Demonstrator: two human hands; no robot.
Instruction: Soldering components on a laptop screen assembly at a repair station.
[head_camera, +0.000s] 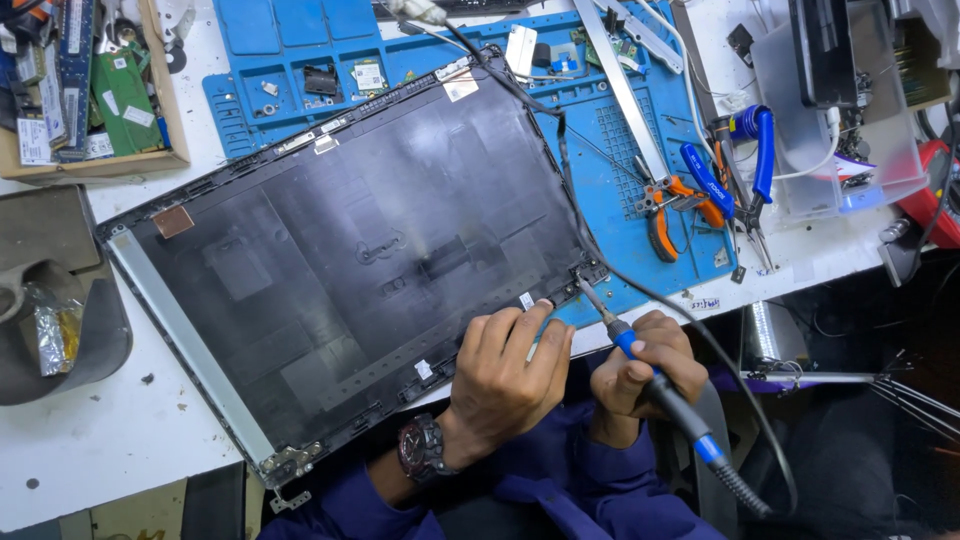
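**Tool tip at the lower-right corner of the lid panel**

Nearest the camera, at lower centre of the frame, my left hand (510, 365) lies palm down on the near edge of the black laptop lid panel (350, 250); its fingers are spread loosely and flat, pinning the panel rather than gripping anything. Just to its right, my right hand (650, 365) is curled closed around the barrel of a blue-and-black soldering iron (660, 390), held like a pen. The iron's long axis runs diagonally, from its cable end at lower right of the frame up and left to the tip (583, 285), which sits at the panel's lower-right corner, by the hinge cable. So the working point lies up and left of my right fingers, and just above and right of my left fingertips; the right hand carries the tool, while the left is the nearer hand to the panel itself.

The panel's own long axis slants from lower left to upper right across the white bench (80, 460). Beyond it lies a blue work mat (290, 40). On the mat's right side rest orange-handled pliers (665, 215) and blue-handled cutters (745, 150). At far upper left stands a wooden tray (165, 110) of circuit boards.
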